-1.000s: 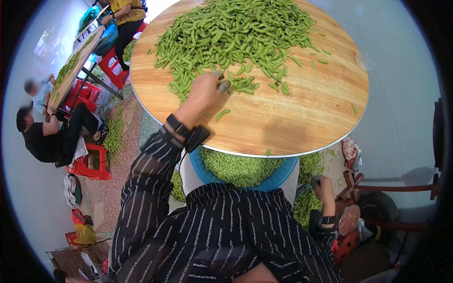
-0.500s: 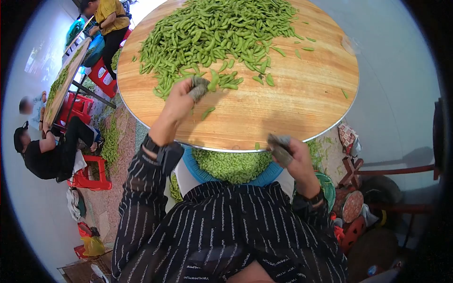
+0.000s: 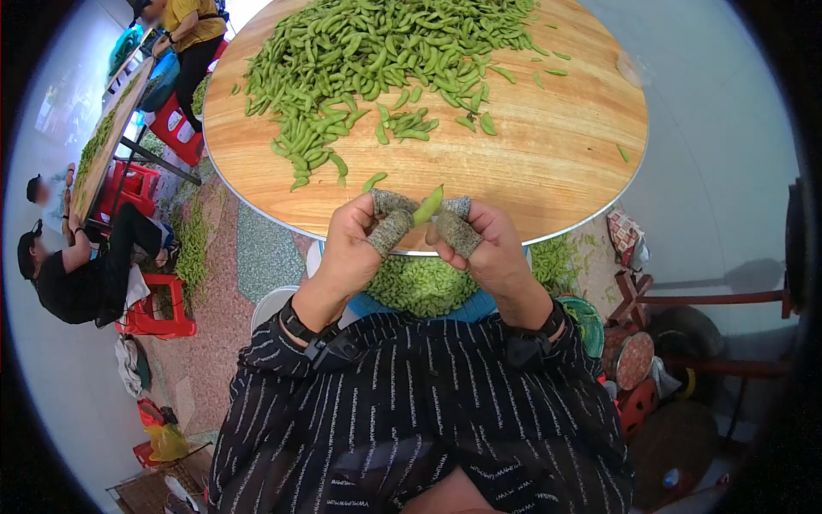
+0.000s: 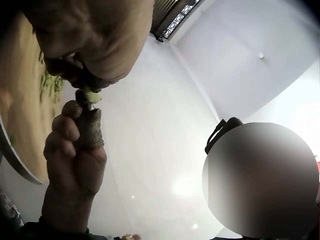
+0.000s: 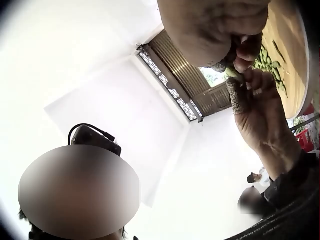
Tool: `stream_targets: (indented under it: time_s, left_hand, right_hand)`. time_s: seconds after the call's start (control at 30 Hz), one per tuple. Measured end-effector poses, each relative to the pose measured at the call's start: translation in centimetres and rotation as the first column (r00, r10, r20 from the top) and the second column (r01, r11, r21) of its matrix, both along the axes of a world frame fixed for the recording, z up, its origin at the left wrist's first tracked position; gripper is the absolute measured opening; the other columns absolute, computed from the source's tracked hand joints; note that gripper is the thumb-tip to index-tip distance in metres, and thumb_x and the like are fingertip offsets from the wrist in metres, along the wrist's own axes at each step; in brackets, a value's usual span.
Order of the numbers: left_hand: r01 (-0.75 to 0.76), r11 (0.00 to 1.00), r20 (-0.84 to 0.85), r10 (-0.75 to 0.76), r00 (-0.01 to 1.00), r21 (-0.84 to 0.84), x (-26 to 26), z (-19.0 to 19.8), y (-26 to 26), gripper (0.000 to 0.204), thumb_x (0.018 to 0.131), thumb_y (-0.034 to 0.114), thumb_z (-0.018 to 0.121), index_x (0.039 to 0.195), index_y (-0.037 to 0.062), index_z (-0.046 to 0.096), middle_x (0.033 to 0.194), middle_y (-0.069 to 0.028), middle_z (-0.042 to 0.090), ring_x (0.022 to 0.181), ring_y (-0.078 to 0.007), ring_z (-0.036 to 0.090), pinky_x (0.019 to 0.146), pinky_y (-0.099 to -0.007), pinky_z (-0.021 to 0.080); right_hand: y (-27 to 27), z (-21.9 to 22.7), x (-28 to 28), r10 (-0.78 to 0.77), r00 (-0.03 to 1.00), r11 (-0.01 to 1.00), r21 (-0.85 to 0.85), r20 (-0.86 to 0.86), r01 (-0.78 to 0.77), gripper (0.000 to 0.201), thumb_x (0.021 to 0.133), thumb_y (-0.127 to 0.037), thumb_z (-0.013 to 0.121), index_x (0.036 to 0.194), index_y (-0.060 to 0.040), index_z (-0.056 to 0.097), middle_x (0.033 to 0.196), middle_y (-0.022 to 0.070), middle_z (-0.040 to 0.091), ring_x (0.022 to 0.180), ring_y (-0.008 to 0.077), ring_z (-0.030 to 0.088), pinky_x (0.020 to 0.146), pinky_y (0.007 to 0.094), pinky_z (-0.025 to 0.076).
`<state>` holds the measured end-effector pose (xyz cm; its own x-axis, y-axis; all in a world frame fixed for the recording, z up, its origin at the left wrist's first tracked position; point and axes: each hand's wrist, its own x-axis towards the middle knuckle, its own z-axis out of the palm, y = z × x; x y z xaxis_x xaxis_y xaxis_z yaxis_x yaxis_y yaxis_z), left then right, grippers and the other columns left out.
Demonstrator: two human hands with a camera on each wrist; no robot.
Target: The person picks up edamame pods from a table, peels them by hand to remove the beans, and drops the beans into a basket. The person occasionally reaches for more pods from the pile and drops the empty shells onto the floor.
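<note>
Your left hand (image 3: pixel 349 248) and right hand (image 3: pixel 492 248), thumbs and forefingers wrapped in grey-green coverings, meet at the near edge of the round wooden tabletop (image 3: pixel 531 154), both pinching one green pod (image 3: pixel 428 206) between them. Just beyond lies a loose pod (image 3: pixel 374 182); farther off, a pile of pods (image 3: pixel 368 60) covers the far part of the surface. Below your hands, a blue basin (image 3: pixel 479 306) holds shelled beans (image 3: pixel 419 287), partly hidden by the tabletop's rim and your hands. Red stools (image 3: pixel 158 307) and a seated person in black (image 3: pixel 73 265) occupy the left side.
</note>
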<state>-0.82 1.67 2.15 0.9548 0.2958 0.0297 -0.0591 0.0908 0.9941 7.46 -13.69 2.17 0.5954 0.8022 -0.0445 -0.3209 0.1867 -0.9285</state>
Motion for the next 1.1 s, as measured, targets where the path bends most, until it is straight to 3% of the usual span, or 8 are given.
stream_targets:
  time_s: [0.43, 0.53, 0.6, 0.7, 0.8, 0.83, 0.9, 1.1]
  left_hand:
    - [0.03, 0.999, 0.012, -0.03, 0.999, -0.012, 0.2, -0.3, -0.6, 0.01, 0.08, 0.003, 0.053, 0.09, -0.001, 0.051, 0.08, -0.0005, 0.055, 0.074, -0.0057, 0.05, 0.063, -0.0206, 0.041]
    - [0.015, 0.959, 0.081, -0.04, 0.996, 0.284, 0.5, 0.1, -0.8, 0.014, 0.077, 0.004, 0.056, 0.088, -0.0007, 0.051, 0.076, -0.0047, 0.055, 0.069, -0.0131, 0.053, 0.06, -0.0251, 0.042]
    - [-0.184, 0.425, 0.266, -0.144, 0.953, 0.886, 0.7, 0.4, -0.5, 0.017, 0.073, 0.006, 0.058, 0.087, -0.002, 0.051, 0.076, -0.0111, 0.055, 0.066, -0.0236, 0.054, 0.056, -0.0289, 0.041]
    - [-0.153, 0.24, 0.192, -0.149, 0.97, 0.959, 0.3, 0.0, -0.1, 0.02, 0.069, 0.008, 0.06, 0.084, -0.0011, 0.051, 0.074, -0.0163, 0.053, 0.064, -0.0312, 0.053, 0.054, -0.0319, 0.041]
    - [-0.06, 0.532, 0.192, -0.196, 0.962, 0.844, 0.3, -2.3, 0.3, 0.019, 0.069, 0.006, 0.057, 0.085, -0.0005, 0.049, 0.072, -0.0157, 0.052, 0.065, -0.0323, 0.053, 0.057, -0.0343, 0.042]
    - [-0.06, 0.532, 0.192, -0.197, 0.961, 0.844, 0.2, -2.4, 0.1, 0.019, 0.069, 0.006, 0.057, 0.085, -0.0005, 0.049, 0.072, -0.0157, 0.052, 0.065, -0.0323, 0.053, 0.057, -0.0343, 0.042]
    - [0.039, 0.871, 0.187, -0.149, 0.971, 0.491, -0.1, -2.5, -0.6, 0.015, 0.079, 0.012, 0.052, 0.085, -0.0018, 0.049, 0.071, -0.0115, 0.055, 0.065, -0.0257, 0.055, 0.056, -0.029, 0.042]
    - [0.024, 0.985, 0.123, -0.002, 0.992, -0.173, -0.2, -3.6, -2.1, 0.036, 0.089, 0.034, 0.041, 0.085, -0.0002, 0.052, 0.066, -0.0003, 0.051, 0.056, -0.0097, 0.048, 0.05, -0.0226, 0.037]
  right_hand:
    - [0.8, -1.1, -0.3, -0.158, 0.987, 0.987, 0.034, 0.039, 0.157, 0.011, 0.077, 0.005, 0.046, 0.083, 0.0006, 0.054, 0.071, 0.0014, 0.055, 0.059, 0.0053, 0.047, 0.051, 0.019, 0.036]
    - [0.3, -1.4, 0.0, -0.143, 0.987, 0.989, 0.039, 0.074, 0.141, 0.014, 0.076, 0.006, 0.045, 0.084, 0.0005, 0.054, 0.072, 0.0017, 0.055, 0.06, 0.0055, 0.047, 0.052, 0.0188, 0.037]
    - [0.4, -0.2, -0.6, -0.16, 0.985, 0.986, 0.048, 0.069, 0.157, 0.013, 0.076, 0.005, 0.045, 0.084, 0.0004, 0.054, 0.072, 0.0015, 0.056, 0.06, 0.0055, 0.047, 0.053, 0.0187, 0.037]
    - [0.1, -0.4, -0.1, -0.099, 0.995, 0.994, 0.043, 0.004, 0.099, 0.011, 0.078, 0.003, 0.046, 0.084, 0.0002, 0.054, 0.073, 0.001, 0.055, 0.061, 0.0053, 0.047, 0.054, 0.0184, 0.036]
    - [0.2, -1.6, -0.1, -0.015, 0.998, 0.996, 0.09, -0.062, 0.02, 0.008, 0.08, -0.001, 0.049, 0.085, 0.0, 0.055, 0.073, 0.0004, 0.055, 0.061, 0.0051, 0.046, 0.055, 0.0182, 0.036]
    - [0.3, -1.8, -0.1, -0.006, 0.998, 0.989, 0.146, -0.067, 0.016, 0.008, 0.08, -0.003, 0.05, 0.085, -0.0002, 0.055, 0.073, 0.0001, 0.055, 0.061, 0.005, 0.046, 0.055, 0.0182, 0.036]
    - [0.3, -1.8, -0.2, -0.005, 1.0, 0.989, 0.145, -0.031, 0.009, 0.008, 0.08, -0.004, 0.05, 0.086, -0.0003, 0.055, 0.073, 0.0, 0.055, 0.062, 0.005, 0.046, 0.056, 0.0183, 0.036]
    - [0.6, -2.6, -0.3, -0.039, 0.979, 0.986, 0.164, 0.199, 0.006, 0.009, 0.082, -0.006, 0.051, 0.087, -0.0009, 0.055, 0.075, -0.0005, 0.056, 0.063, 0.0046, 0.046, 0.056, 0.0194, 0.037]
